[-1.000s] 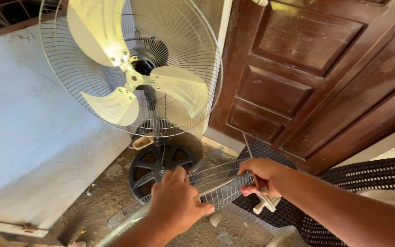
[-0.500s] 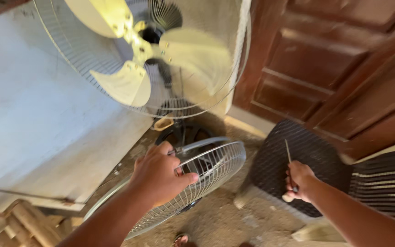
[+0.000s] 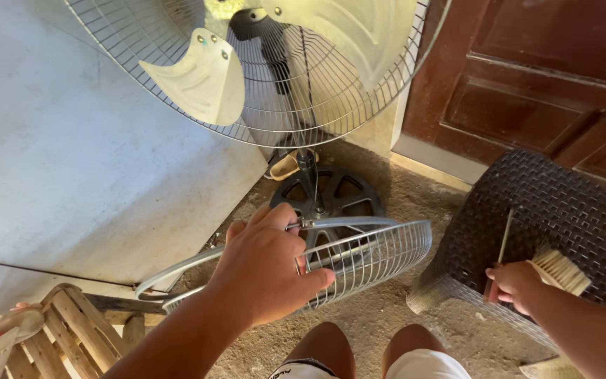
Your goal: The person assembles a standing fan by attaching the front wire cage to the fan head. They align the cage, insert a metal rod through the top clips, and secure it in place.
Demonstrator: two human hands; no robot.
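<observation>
Now your left hand (image 3: 268,270) is clamped on the rim of the loose wire fan guard (image 3: 359,260), held above the floor before the standing fan (image 3: 282,63). Your right hand (image 3: 513,286) closes on a thin tool at the brush (image 3: 561,270) atop the woven stool (image 3: 548,210); refitting the guard likely needs both hands.

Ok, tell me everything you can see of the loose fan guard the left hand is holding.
The loose wire guard is a round, silvery metal grille of thin radial wires with a thicker outer rim. It is held tilted, nearly edge-on, above the dusty floor in front of the fan's black base. The left hand grips its rim; nothing else touches it.
</observation>
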